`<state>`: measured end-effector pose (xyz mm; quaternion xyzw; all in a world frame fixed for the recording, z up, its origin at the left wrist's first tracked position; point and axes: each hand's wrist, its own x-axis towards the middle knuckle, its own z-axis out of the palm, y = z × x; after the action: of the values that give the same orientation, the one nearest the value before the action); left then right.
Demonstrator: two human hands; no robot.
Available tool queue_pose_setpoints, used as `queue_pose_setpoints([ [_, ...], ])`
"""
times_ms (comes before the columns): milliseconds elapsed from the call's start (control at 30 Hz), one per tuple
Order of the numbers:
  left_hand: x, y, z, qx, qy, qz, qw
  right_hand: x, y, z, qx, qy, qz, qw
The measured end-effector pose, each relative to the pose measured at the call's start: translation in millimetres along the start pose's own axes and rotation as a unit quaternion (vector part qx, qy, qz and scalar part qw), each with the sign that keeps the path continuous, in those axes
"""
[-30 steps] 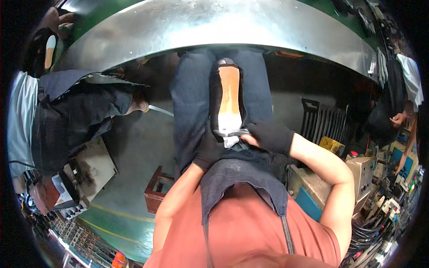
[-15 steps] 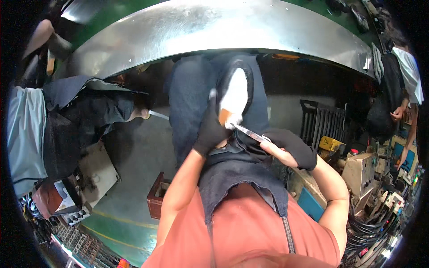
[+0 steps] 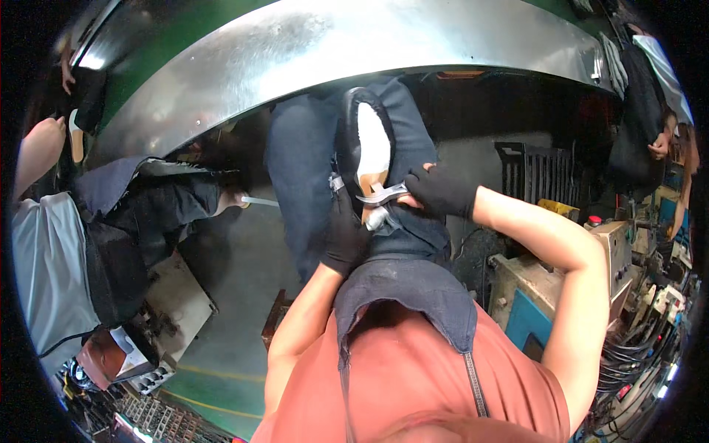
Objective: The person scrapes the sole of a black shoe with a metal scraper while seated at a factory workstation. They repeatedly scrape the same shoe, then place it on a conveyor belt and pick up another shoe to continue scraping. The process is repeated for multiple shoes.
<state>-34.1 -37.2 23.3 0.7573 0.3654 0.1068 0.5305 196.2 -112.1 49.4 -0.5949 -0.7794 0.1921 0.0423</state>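
A black shoe (image 3: 341, 140) lies sole-up across my lap, its underside showing a white forepart (image 3: 373, 140) and a tan strip towards the heel. My left hand (image 3: 348, 232), in a black glove, is closed along the shoe's left side near the heel. Something pale shows at its fingertips. My right hand (image 3: 442, 190), also black-gloved, grips silver metal pincers (image 3: 384, 194), their head lying over the tan strip. A whitish piece (image 3: 377, 218) sits at the heel end beside my left hand. The pincers' handles are mostly hidden in my palm.
A broad metal bench (image 3: 310, 52) curves across in front of my knees. To my right are a black slatted crate (image 3: 543, 173) and a beige machine box (image 3: 521, 277) with cables beyond. Other people sit at both sides; one holds a pale strip (image 3: 260, 201) at left.
The pincers have swung from the heel end to lie across the tan strip. My right hand moved forward. The shoe shifted slightly left, and my view turned a little.
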Motion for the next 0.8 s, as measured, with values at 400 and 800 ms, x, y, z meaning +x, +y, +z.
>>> queue_pose_setpoints([
  [400, 40, -44, 16, 0.072, 0.152, 0.076, 0.983, 34, -28, -90, 0.048, -0.26, 0.066, 0.962],
  [800, 36, -24, -37, 0.009, -0.03, 0.068, 0.997, -7, -49, -50, 0.365, -0.1, 0.132, 0.916],
])
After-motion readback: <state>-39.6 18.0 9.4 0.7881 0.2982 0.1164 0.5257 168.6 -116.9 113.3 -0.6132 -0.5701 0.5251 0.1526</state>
